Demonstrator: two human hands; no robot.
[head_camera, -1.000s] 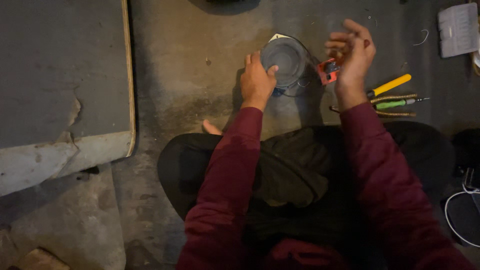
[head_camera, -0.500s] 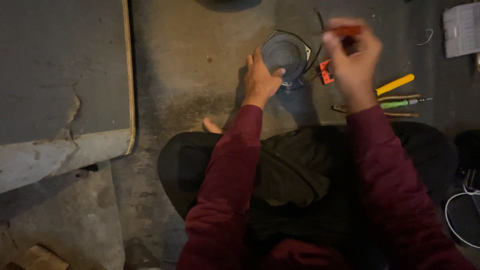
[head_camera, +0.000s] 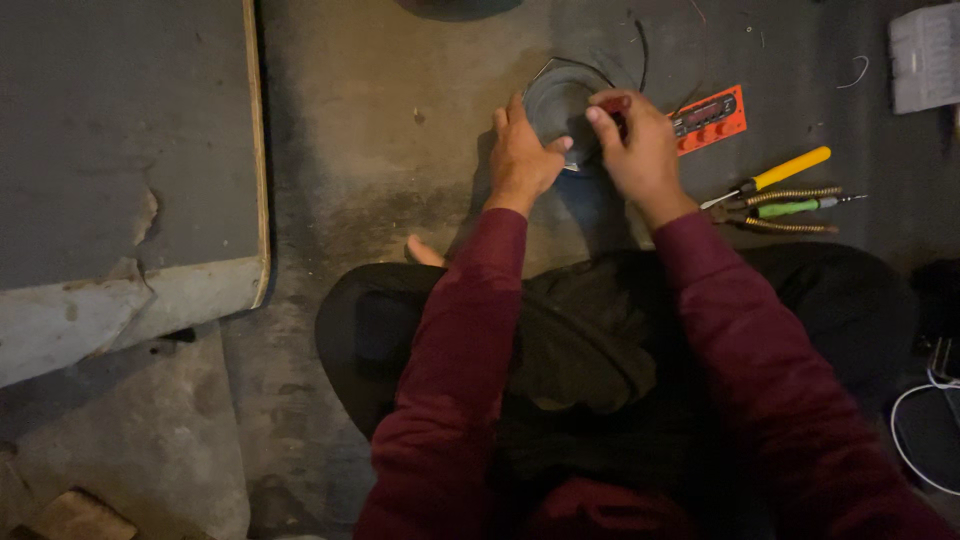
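A dark round speaker cone (head_camera: 556, 102) with a metal frame lies on the concrete floor in front of my crossed legs. My left hand (head_camera: 520, 155) grips its near left rim. My right hand (head_camera: 638, 145) rests on its right side, fingers closed on a small red object pressed against the speaker. A thin black wire (head_camera: 640, 50) runs up from the speaker. Just right of my right hand lies an orange-red circuit board (head_camera: 708, 118).
A yellow-handled screwdriver (head_camera: 780, 172), a green-handled tool (head_camera: 795, 209) and pliers lie on the floor at the right. A grey board with a wooden edge (head_camera: 120, 150) fills the left. A white box (head_camera: 925, 58) sits top right; white cable (head_camera: 915, 440) lower right.
My right hand, raised above the floor a second ago, has come down onto the speaker's right side. The orange-red board it hid shows now. My left hand stays on the rim.
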